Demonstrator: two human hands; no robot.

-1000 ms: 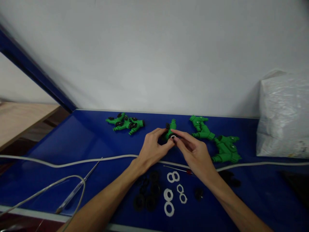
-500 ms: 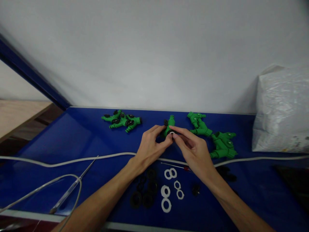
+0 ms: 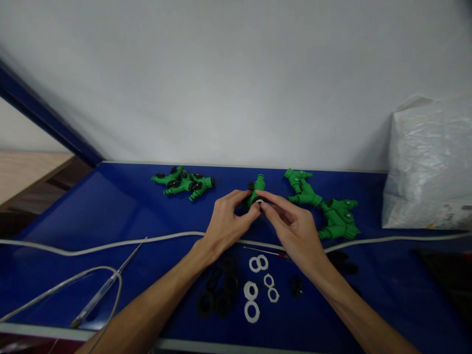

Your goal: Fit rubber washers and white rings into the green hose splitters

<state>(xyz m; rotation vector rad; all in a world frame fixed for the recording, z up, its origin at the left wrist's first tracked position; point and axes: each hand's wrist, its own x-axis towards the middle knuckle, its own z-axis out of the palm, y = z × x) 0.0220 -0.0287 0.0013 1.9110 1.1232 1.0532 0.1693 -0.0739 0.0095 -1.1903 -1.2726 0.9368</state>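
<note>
Left hand (image 3: 225,219) and right hand (image 3: 298,226) meet here, both pinching the green connector (image 3: 260,183) above the blue table (image 3: 110,206), beyond the pale cable (image 3: 173,237); its long axis runs away from the person, narrow end aimed wallward, slightly right, white ring (image 3: 259,200) facing back at the thumbs
</note>
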